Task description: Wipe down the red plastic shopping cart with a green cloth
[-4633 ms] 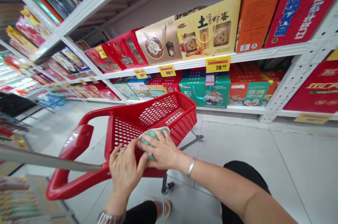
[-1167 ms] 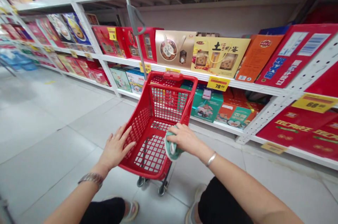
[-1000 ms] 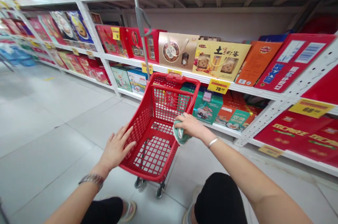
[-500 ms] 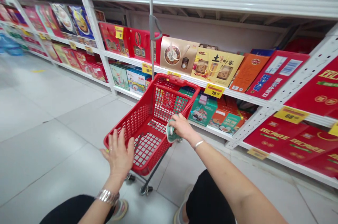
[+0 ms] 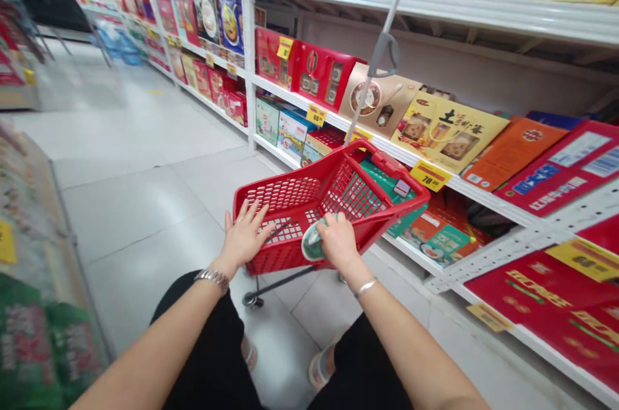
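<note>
A red plastic shopping cart basket (image 5: 285,255) with lattice sides stands in front of my knees, on a grey wheeled frame. My left hand (image 5: 245,233) lies over its near left corner, fingers spread and holding nothing; whether the palm presses on the rim is hard to tell. In my right hand (image 5: 340,239) is a folded green and white cloth (image 5: 312,242), gripped at the near long rim of the basket. The fingertips under the cloth are hidden. A grey pole with a hook (image 5: 385,52) rises at the cart's far end. No goods show inside the basket.
White shelving (image 5: 338,113) with boxed goods and yellow price tags runs along the right and far side, close to the cart. A blurred display (image 5: 36,229) borders the left. Tiled floor (image 5: 140,204) lies between. A dark-clothed person (image 5: 51,0) is far left.
The cart has turned, its near end swinging round to the right. My left hand has moved right and onto the basket corner. The view has shifted left, while my right hand keeps the cloth.
</note>
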`<state>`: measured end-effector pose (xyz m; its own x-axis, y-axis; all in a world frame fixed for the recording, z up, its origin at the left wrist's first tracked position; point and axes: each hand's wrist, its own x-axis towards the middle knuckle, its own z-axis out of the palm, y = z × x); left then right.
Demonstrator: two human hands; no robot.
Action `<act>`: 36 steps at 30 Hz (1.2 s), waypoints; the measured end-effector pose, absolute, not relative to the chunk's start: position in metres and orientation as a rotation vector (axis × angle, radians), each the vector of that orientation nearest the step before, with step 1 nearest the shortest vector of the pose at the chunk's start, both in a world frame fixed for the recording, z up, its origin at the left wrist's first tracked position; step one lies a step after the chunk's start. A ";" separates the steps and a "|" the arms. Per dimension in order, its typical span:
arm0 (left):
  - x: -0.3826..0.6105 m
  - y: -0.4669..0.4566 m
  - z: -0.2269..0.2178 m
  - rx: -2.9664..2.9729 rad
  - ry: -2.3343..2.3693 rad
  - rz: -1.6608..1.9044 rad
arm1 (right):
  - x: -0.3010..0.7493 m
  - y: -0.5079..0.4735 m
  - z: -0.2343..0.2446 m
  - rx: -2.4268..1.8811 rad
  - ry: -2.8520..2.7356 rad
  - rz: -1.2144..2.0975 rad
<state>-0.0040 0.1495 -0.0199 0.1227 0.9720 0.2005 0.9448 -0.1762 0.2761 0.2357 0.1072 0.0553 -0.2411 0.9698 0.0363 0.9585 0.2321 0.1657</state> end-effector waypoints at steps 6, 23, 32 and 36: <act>-0.024 0.155 -0.015 2.248 1.898 0.391 | 0.282 0.084 0.081 1.812 2.335 0.371; 0.058 0.166 0.027 2.043 1.942 0.758 | 0.309 0.037 0.109 1.875 2.158 0.631; 0.142 0.181 0.028 2.196 1.550 0.558 | 0.258 0.047 0.109 1.943 2.195 0.522; 0.143 0.196 0.023 2.301 1.498 0.513 | 0.300 0.009 0.126 1.976 2.157 0.638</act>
